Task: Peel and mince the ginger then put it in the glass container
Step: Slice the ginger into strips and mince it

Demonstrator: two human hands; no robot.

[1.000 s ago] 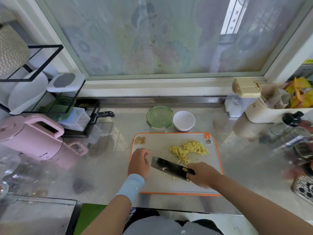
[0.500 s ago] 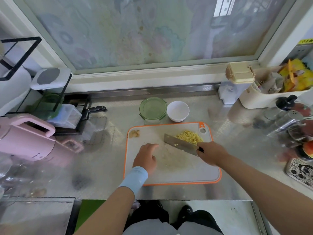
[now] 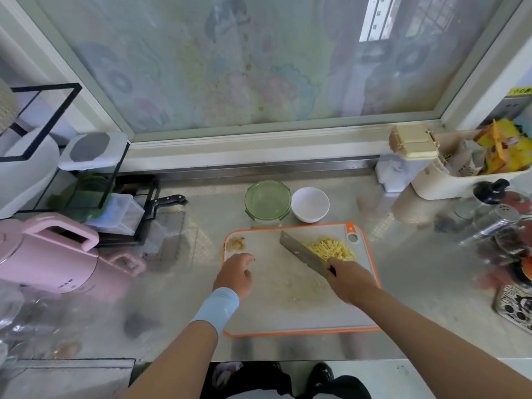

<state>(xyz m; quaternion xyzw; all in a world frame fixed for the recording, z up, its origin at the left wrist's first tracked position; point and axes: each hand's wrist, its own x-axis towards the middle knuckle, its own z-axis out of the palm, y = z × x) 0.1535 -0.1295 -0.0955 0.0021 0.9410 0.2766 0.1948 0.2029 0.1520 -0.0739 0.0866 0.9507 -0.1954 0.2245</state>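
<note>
I have the right hand (image 3: 349,280) clenched around the handle of the knife (image 3: 303,253). The blade slants away toward the far left and stands against the near-left side of the ginger (image 3: 331,249). I read that as a gathering stroke, the blade working as a scraper to herd the yellow strips into one heap before the fine chopping. The ginger sits on the far right part of the cutting board (image 3: 288,312), close to its hanging hole, and as far as I can tell it is in slivers rather than a mince. My left hand (image 3: 234,273) rests on the board's left side, fingers loosely bent and holding nothing, well apart from the blade, presumably to stay out of the sweep. The peelings (image 3: 236,243) are parked in the far left corner, away from the good ginger. The glass container (image 3: 267,201) waits just beyond the board's far edge with its green lid on, beside the white bowl (image 3: 310,204), within easy reach on the tabletop (image 3: 408,283) for the transfer. Compared with a second ago, the knife has travelled from the near middle of the board, where it pointed at the left hand, up to the pile. The two loose clumps of ginger are now one heap pushed further right, and the left hand is no longer beside the blade.
</note>
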